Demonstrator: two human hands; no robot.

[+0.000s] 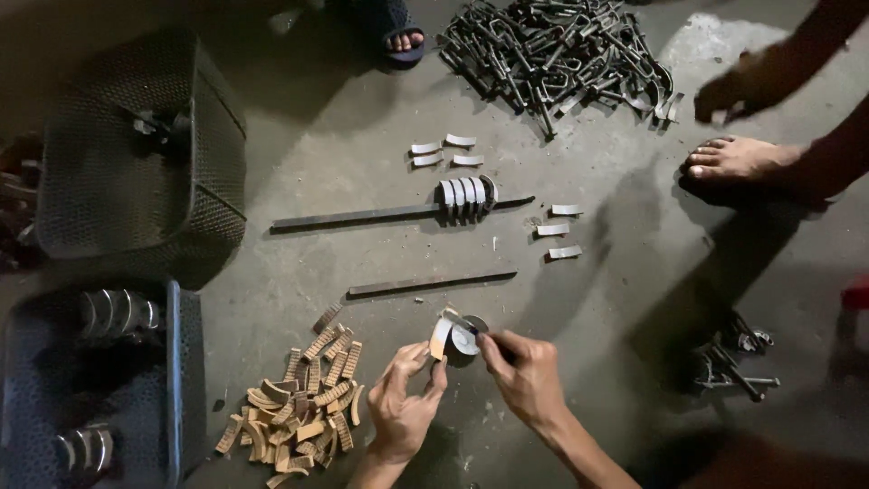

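My left hand (403, 406) pinched a curved metal plate (440, 338) by its edge. My right hand (527, 373) gripped a dark tool (469, 324) against the round metal piece (465, 341) between both hands. The brown lining strips (303, 398) lay just left of my left hand.

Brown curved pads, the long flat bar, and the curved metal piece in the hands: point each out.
brown curved pads (303, 407), head view, middle of the heap
long flat bar (353, 217), head view, bare left stretch
curved metal piece (441, 338), head view, its pale face
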